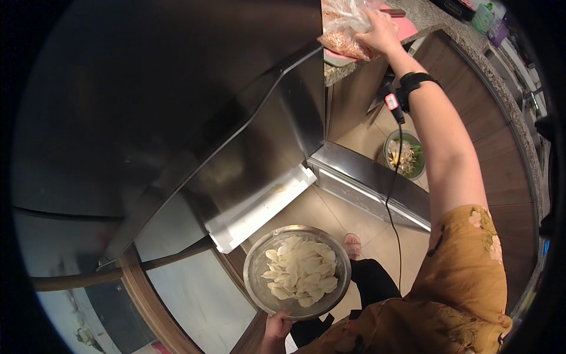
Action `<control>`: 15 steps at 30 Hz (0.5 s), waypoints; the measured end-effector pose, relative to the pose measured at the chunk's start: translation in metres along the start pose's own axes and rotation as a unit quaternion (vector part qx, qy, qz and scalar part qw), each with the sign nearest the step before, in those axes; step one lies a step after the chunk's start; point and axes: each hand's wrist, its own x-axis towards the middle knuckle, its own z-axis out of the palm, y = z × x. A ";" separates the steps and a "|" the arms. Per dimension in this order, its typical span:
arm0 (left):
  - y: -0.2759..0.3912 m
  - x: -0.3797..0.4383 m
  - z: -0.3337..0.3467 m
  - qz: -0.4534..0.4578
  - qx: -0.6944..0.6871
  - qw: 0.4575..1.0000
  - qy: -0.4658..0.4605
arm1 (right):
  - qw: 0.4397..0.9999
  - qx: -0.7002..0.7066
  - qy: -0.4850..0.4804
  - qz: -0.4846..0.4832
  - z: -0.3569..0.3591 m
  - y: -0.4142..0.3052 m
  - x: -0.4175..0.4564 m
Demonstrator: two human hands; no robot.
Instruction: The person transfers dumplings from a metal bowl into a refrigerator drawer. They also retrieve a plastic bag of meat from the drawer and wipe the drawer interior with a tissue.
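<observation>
My left hand (279, 326) grips the near rim of a round stainless-steel bowl (255, 283). A heap of pale, floury dumplings (300, 270) lies in it. My right hand (381, 33) reaches far forward to the counter and is closed on a clear plastic bag (347, 40). Small reddish-brown pieces fill the bag, too small to name. The bag rests on a pink cutting board (404, 28) at the counter's end. Behind the hand, a brown knife handle (392, 13) shows on the board.
A tall dark refrigerator-like appliance (154, 110) fills the left, with a white bin (265, 208) low down. A metal-edged panel (371, 177) juts over the tiled floor. A waste bin (386, 152) holds scraps. A black cable (389, 199) hangs from my right wrist strap. A green bottle (483, 18) stands on the counter.
</observation>
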 end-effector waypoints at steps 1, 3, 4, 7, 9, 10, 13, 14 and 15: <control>-0.002 0.006 -0.005 -0.021 -0.021 1.000 0.004 | 0.998 0.013 0.039 -0.044 -0.007 0.009 0.004; -0.015 -0.002 -0.017 -0.061 -0.074 0.994 0.043 | 0.983 0.146 -0.105 -0.047 -0.062 -0.053 0.001; -0.008 0.013 -0.017 -0.098 -0.131 0.986 0.045 | 0.983 0.141 0.025 -0.111 -0.074 -0.042 -0.002; -0.006 0.023 -0.040 0.066 0.401 0.913 -0.038 | 0.984 0.141 0.109 0.026 -0.123 -0.101 -0.028; -0.028 0.038 -0.059 -0.046 0.092 0.995 0.009 | 0.948 0.275 0.143 -0.068 -0.157 -0.148 -0.060; -0.026 0.042 -0.059 -0.101 -0.043 0.993 0.036 | 0.940 0.320 0.093 -0.073 -0.184 -0.165 -0.085; 0.001 0.045 -0.040 -0.143 -0.128 0.981 0.040 | 0.892 0.408 -0.100 -0.165 -0.251 -0.261 -0.175; 0.005 0.045 -0.038 -0.140 -0.124 0.981 0.046 | 0.865 0.421 -0.192 -0.195 -0.266 -0.289 -0.201; 0.002 0.044 -0.040 -0.139 -0.120 0.982 0.045 | 0.839 0.395 -0.294 -0.231 -0.271 -0.304 -0.220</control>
